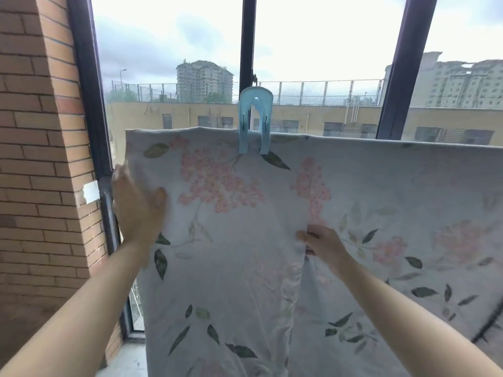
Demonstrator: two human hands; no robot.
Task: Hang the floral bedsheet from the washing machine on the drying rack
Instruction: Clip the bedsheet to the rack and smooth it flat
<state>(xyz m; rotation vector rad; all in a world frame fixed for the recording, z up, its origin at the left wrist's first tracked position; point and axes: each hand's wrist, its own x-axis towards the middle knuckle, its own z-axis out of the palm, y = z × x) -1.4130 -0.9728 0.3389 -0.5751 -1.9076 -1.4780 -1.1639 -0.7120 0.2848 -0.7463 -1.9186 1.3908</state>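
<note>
The floral bedsheet (231, 240), pale with pink blossoms and dark green leaves, hangs over a horizontal bar of the drying rack that the cloth hides. A large light-blue clip (255, 123) clamps its top edge. My left hand (138, 202) lies flat with spread fingers on the sheet's left edge, its thumb on the front of the cloth; it is blurred. My right hand (319, 242) pinches a vertical fold or edge near the sheet's middle, where one layer overlaps another.
A brick wall (40, 159) stands close on the left. Dark window frames (89, 104) and glass are right behind the sheet, with buildings outside. A strip of pale floor (128, 360) shows at the lower left.
</note>
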